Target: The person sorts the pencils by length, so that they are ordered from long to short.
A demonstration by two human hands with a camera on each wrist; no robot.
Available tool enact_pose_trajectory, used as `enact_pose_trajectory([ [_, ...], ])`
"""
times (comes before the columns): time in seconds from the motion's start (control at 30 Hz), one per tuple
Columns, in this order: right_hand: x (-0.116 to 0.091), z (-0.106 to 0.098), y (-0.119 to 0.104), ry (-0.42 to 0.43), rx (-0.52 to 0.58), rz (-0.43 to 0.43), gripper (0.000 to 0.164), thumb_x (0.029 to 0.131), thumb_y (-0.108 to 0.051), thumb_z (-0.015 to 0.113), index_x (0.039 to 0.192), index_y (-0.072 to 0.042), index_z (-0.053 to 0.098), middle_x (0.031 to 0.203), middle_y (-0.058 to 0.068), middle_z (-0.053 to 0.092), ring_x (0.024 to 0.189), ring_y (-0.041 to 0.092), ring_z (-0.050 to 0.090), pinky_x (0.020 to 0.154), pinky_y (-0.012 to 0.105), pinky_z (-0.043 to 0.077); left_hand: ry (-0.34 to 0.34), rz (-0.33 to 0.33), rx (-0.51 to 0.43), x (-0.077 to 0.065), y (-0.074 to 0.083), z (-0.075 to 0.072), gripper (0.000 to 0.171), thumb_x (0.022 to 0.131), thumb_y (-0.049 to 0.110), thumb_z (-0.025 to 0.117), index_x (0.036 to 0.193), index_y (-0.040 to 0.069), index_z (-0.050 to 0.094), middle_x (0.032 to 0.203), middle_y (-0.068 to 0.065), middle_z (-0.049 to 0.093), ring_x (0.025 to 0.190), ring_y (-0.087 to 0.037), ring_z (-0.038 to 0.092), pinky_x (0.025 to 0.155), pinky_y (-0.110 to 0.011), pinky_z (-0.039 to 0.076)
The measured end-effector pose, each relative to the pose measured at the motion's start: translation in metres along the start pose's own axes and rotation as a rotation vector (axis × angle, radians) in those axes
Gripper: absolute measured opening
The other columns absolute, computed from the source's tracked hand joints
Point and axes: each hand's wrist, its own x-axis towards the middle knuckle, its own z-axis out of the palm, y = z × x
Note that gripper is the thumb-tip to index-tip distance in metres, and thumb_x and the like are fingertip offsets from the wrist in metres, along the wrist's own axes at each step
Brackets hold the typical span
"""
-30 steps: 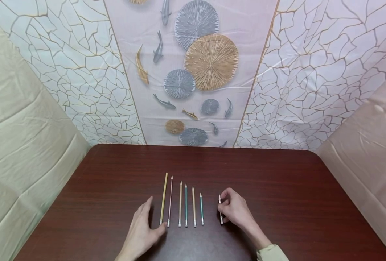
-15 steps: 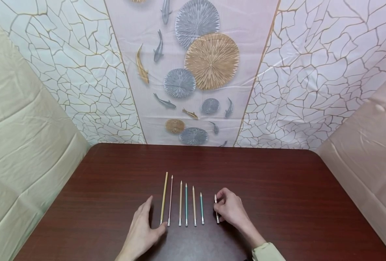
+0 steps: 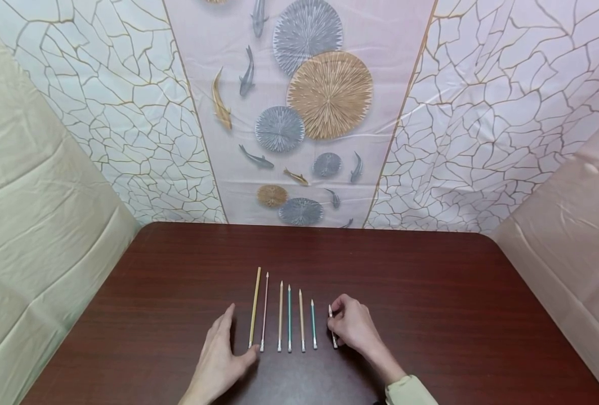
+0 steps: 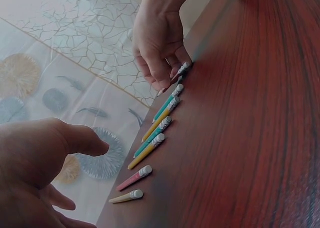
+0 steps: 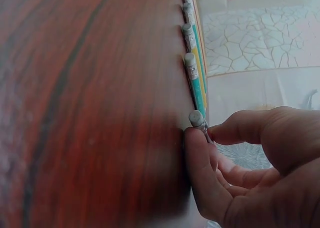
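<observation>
My right hand (image 3: 355, 323) pinches a short pencil (image 3: 334, 339) between thumb and fingers at the right end of a row. In the right wrist view its white eraser (image 5: 196, 118) sticks out past the fingertips. To its left lie a short teal pencil (image 3: 313, 326), a yellow pencil (image 3: 301, 322), a longer teal pencil (image 3: 289, 319) and another yellow pencil (image 3: 280, 318). A pink pencil (image 3: 264, 312) and the longest, pale yellow pencil (image 3: 254, 307) are leftmost. My left hand (image 3: 218, 357) is spread beside these two, thumb by their eraser ends; contact is unclear.
The dark reddish-brown table (image 3: 431, 292) extends around the pencils. A patterned cloth (image 3: 299, 169) hangs behind its far edge, and beige cloths (image 3: 36, 225) flank both sides.
My right hand has slid left with the short pencil, bringing it closer to the short teal one. My left hand and the other pencils have stayed almost still.
</observation>
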Motion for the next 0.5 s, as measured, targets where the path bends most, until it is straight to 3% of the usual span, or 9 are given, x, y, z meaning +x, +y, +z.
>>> enact_pose_trajectory([
  [0.5, 0.0011, 0.0063, -0.0036, 0.026, -0.096, -0.07, 0.018, 0.072, 0.006, 0.066, 0.087, -0.002, 0.06, 0.057, -0.005, 0.059, 0.036, 0.009, 0.054, 0.043, 0.028, 0.047, -0.004, -0.007, 0.002, 0.0004, -0.0004, -0.0009, 0.092, 0.076, 0.021, 0.082, 0.15, -0.004, 0.034, 0.141, -0.031, 0.045, 0.13, -0.047, 0.042, 0.101, -0.061, 0.038],
])
